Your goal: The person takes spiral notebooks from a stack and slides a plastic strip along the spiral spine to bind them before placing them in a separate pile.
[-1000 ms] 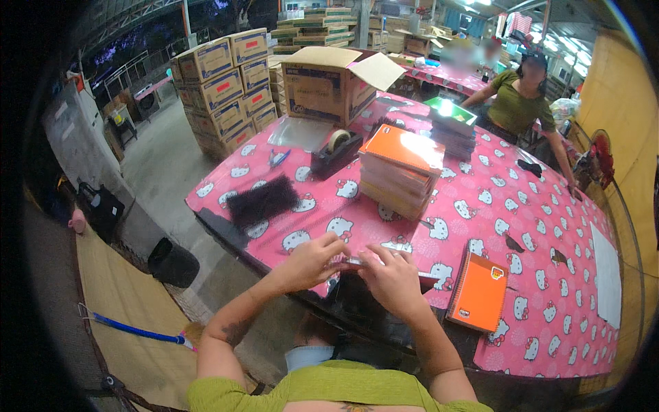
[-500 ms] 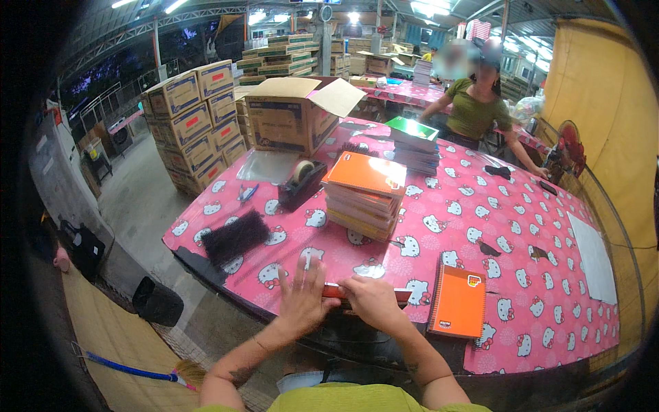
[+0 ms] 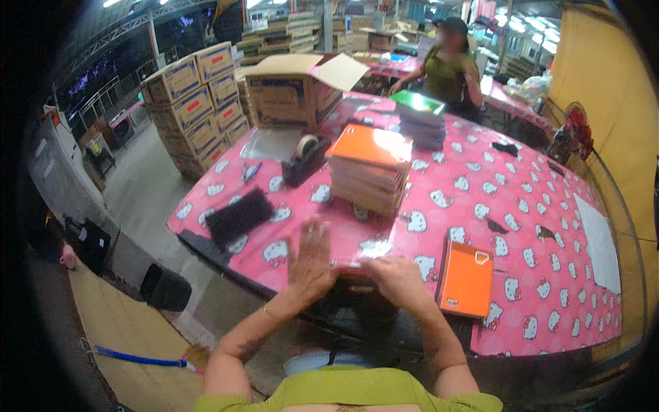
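Note:
At the table's near edge, my left hand (image 3: 310, 266) lies with fingers stretched out and pointing away from me. Its inner side is against the end of a thin reddish notebook (image 3: 352, 270), seen almost edge-on and blurred. My right hand (image 3: 395, 280) is closed on the notebook's right part, its thumb and fingers toward the left hand. Most of the notebook's face is in shadow or hidden. An orange spiral notebook (image 3: 467, 280) lies flat to the right of my right hand. Beyond my hands stands a stack of notebooks (image 3: 369, 168) with an orange cover on top.
The pink patterned table (image 3: 449, 206) holds a black mat-like piece (image 3: 240, 216), a tape dispenser (image 3: 302, 165), clear plastic (image 3: 270, 144), an open carton (image 3: 285, 99) and a green-topped notebook stack (image 3: 420, 123). A person (image 3: 446, 69) stands across the table. A fan (image 3: 575, 130) is at right.
The view has shifted slightly. My hands stay at the notebook, whose red edge shows less now. The person across the table has straightened and drawn an arm back from near the fan.

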Motion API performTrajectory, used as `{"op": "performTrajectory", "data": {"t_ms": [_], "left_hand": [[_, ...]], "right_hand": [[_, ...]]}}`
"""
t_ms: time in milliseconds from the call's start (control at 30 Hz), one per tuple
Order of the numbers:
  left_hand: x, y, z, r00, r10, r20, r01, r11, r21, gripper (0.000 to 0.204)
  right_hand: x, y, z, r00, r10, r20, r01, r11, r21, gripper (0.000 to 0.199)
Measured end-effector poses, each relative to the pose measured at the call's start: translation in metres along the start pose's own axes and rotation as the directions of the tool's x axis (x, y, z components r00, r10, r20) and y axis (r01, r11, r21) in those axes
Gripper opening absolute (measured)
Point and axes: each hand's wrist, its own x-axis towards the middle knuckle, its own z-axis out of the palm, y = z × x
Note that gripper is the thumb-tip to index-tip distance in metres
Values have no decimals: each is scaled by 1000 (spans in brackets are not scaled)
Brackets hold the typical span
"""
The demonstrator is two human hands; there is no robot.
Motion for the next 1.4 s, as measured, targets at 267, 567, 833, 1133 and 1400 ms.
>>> {"op": "performTrajectory", "data": {"t_ms": [267, 567, 833, 1133, 1400], "left_hand": [[10, 4, -12, 994, 74, -77, -74, 997, 1, 88], [-16, 19, 14, 949, 257, -181, -286, 944, -161, 91], [-67, 44, 16, 947, 293, -134, -320, 898, -303, 91], [-37, 48, -9, 917, 304, -259, -379, 868, -322, 84], [14, 20, -89, 970, 235, 55, -184, 868, -460, 64]], "right_hand": [[8, 6, 7, 999, -29, -46, 32, 997, 66, 21], [7, -2, -2, 995, 81, 58, -85, 994, 71, 27], [-8, -1, -11, 965, 122, -231, -76, 977, 201, 46], [-43, 34, 68, 855, 505, -116, -51, 305, 951, 21], [-37, 28, 68, 857, 500, -128, -61, 345, 937, 19]]}}
